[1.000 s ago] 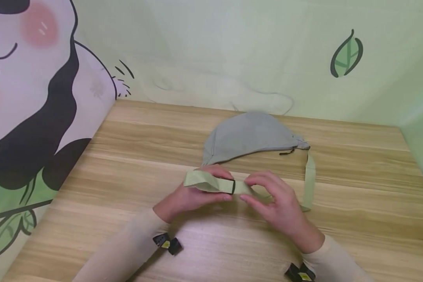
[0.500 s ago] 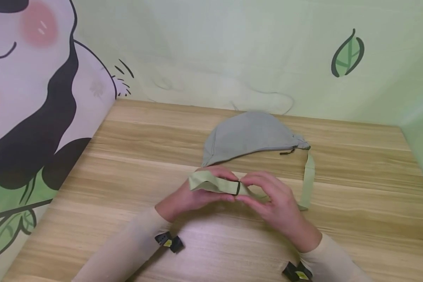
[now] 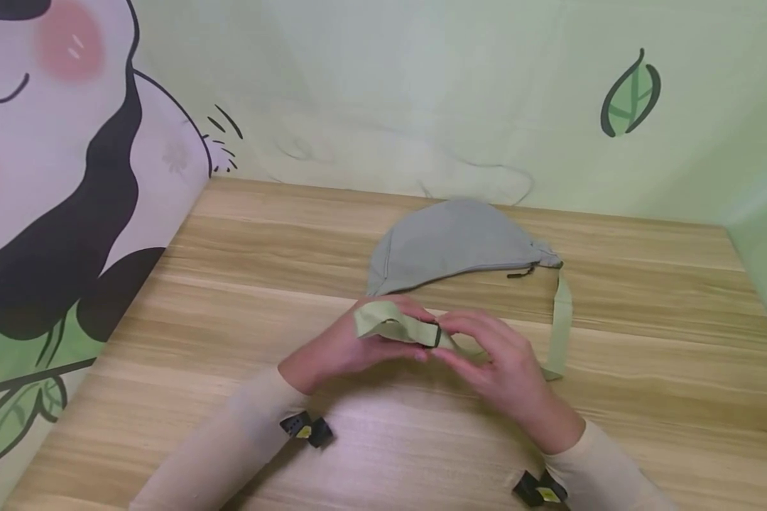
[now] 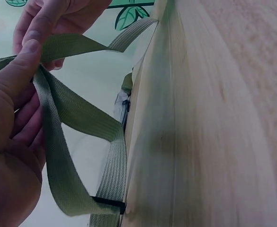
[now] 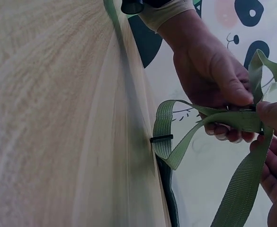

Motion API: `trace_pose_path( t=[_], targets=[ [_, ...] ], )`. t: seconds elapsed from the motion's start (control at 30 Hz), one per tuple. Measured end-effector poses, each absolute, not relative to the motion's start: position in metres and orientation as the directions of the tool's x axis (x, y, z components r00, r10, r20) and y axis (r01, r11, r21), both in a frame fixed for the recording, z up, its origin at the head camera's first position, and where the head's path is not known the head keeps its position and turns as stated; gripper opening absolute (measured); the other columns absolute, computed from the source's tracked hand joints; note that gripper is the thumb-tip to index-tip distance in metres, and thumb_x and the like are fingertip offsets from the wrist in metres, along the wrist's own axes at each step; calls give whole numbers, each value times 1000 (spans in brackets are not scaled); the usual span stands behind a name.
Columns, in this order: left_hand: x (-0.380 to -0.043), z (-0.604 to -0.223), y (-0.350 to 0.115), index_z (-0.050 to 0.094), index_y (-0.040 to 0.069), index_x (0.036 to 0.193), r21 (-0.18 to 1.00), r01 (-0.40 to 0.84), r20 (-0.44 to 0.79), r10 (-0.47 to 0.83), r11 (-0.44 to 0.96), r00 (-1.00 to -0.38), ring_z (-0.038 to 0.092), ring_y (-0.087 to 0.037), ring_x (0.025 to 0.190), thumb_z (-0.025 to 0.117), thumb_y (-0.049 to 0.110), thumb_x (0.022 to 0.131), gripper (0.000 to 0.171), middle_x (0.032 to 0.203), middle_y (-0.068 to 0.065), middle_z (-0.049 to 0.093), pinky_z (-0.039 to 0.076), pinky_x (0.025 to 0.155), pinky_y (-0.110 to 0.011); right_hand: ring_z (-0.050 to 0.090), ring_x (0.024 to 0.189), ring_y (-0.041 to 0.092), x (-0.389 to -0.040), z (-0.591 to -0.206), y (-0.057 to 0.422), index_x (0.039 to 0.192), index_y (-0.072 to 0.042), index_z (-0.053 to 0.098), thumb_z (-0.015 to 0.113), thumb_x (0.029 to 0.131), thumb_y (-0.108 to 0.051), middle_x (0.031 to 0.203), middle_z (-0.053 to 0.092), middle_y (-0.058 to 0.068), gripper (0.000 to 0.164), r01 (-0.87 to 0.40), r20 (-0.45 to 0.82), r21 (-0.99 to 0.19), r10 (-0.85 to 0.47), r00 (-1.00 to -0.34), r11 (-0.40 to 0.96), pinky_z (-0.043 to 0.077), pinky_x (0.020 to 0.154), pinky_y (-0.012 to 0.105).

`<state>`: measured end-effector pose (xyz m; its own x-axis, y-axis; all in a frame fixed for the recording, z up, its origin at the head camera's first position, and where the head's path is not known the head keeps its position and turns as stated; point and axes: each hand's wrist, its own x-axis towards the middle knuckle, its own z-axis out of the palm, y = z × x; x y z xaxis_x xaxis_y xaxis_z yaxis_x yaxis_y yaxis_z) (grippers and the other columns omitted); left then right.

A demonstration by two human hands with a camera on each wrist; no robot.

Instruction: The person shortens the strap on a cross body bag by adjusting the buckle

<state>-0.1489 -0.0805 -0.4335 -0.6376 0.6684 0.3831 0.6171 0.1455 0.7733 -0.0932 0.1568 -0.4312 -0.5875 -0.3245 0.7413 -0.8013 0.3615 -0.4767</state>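
Note:
A grey waist bag (image 3: 454,245) lies on the table with its pale green strap (image 3: 561,323) running down from its right end. My left hand (image 3: 351,353) pinches the strap at a small black buckle (image 3: 437,335); a loop of webbing stands up over that hand. My right hand (image 3: 508,365) pinches the strap at the buckle's other side, thumb and forefinger nearly meeting the left fingertips. In the left wrist view, a second black slider (image 4: 109,202) sits lower on the hanging strap. Fingers partly hide the held buckle.
The wooden table (image 3: 243,284) meets a printed backdrop (image 3: 371,99) behind the bag. A zip pull (image 3: 520,275) hangs at the bag's front edge. Black wrist cameras are strapped to both sleeves.
The buckle and loop have shifted slightly right, and the right fingertips have closed up to the buckle. The webbing loop over the left hand looks rounder. The bag stays put.

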Motion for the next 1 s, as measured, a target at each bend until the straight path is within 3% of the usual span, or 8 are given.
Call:
trace_pose_path(
  t=[0.23,0.57,0.73,0.83,1.0],
  targets=[
    [-147,-431,-82,75,9,120,790,568,301,661,231,-688,75,-15,109,92,5,85,39,117,-3,81,61,99,-29,77,103,32,-93,-433,160,108,1,78,71,104,-42,111,79,17,44,-750,708,-530,-279,-648,396,53,106,15],
    [-145,-430,-86,78,9,117,756,594,283,682,275,-675,76,-18,108,89,3,86,34,113,-4,81,61,101,-29,77,104,30,-92,-435,163,108,1,79,72,103,-43,112,79,19,45,-731,692,-570,-260,-673,375,55,106,17],
    [-146,-429,-92,77,8,122,703,629,273,690,333,-671,76,-19,114,89,7,89,35,120,-6,80,61,104,-31,76,111,17,-91,-435,167,109,0,79,90,87,-11,113,79,19,26,-677,642,-646,-230,-732,352,56,105,18],
    [-147,-430,-97,77,6,121,660,652,279,684,372,-673,76,-20,113,88,10,90,33,120,-6,80,62,102,-33,73,115,7,-90,-435,171,108,0,79,89,75,10,114,79,19,36,-645,614,-682,-209,-761,345,56,105,18],
    [-148,-429,-107,78,5,120,618,670,281,680,411,-677,77,-21,110,87,12,92,31,116,-6,81,63,100,-35,69,118,0,-91,-436,176,107,3,78,87,72,19,113,77,23,40,-626,598,-711,-191,-778,321,56,105,19]
  ],
)
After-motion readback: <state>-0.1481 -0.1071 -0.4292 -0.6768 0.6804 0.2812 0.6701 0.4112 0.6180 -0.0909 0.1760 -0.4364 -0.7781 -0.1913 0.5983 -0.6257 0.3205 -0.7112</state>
